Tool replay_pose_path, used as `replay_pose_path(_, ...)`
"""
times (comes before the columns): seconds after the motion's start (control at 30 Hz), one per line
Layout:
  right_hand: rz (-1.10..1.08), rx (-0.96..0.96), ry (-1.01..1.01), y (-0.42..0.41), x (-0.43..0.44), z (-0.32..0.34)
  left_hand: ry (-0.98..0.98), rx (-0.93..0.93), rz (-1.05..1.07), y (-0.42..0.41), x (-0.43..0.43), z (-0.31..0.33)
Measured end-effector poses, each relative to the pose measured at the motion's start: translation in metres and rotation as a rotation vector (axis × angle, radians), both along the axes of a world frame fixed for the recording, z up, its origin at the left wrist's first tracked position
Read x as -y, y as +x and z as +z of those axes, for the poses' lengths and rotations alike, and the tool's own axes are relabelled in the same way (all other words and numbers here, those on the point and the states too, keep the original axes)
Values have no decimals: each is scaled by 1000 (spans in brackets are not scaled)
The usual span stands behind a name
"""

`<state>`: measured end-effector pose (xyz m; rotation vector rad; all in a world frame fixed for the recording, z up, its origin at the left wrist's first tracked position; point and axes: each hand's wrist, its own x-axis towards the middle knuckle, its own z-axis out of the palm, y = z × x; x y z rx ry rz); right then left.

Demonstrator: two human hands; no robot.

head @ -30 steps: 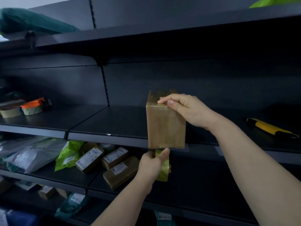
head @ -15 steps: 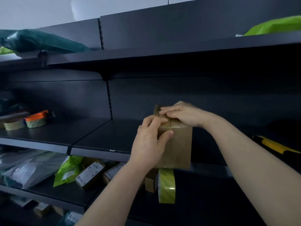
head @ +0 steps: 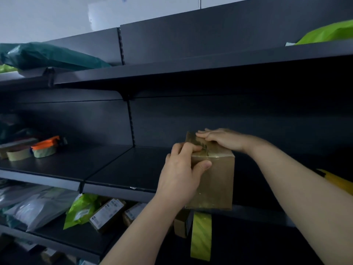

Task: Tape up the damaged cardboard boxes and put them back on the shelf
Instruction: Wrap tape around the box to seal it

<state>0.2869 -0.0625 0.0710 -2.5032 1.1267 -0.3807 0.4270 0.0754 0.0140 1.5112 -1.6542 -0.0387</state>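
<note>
box (head: 214,180): brown
tape strip (head: 201,236): yellow-green, streaky
shelf (head: 114,169): dark grey
dispenser (head: 45,143), shelf's left edge: orange
top bag (head: 47,56): dark teal

left grip (head: 181,175): raised, fingers curled, thumb opposed, pinching box (head: 215,184) | right grip (head: 223,139): palm down, fingers straight, flat | both forearms bare

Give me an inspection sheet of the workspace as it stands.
Surface: dark shelf, box at its front edge.
Job's things: box, taped on top; yellow-green tape strip hangs below it; tape rolls far left.
Clutter: yellow tool at right.
Hands: left hand grips box's top corner; right hand presses flat on top.
Cables: nothing seen.
Surroundings: parcels below; green bag above.
</note>
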Motion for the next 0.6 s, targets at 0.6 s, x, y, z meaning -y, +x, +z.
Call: replay_pose_path(0.6,-32,626,13,-19,-41,-45,479,83,-256,20,46,52)
